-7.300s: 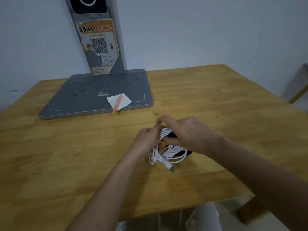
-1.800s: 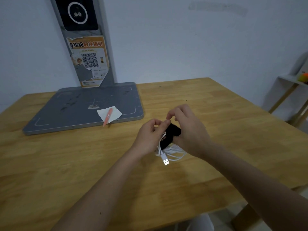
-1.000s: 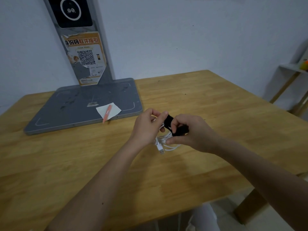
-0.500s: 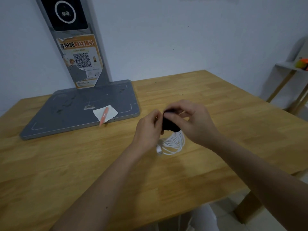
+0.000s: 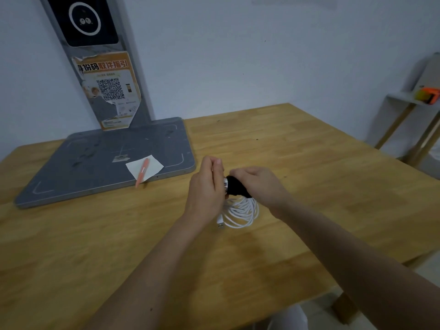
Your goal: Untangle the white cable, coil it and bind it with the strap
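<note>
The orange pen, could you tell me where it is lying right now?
It lies on a white paper slip left of both hands, its tip overhanging the grey base plate.

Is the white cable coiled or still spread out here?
Coiled: the white cable hangs in gathered loops below the black strap, between left hand and right hand.

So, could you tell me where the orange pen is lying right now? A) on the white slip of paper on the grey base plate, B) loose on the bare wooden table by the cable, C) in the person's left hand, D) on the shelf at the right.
A: the orange pen lies across the white paper slip on the grey base plate, its tip overhanging the plate's edge.
</note>
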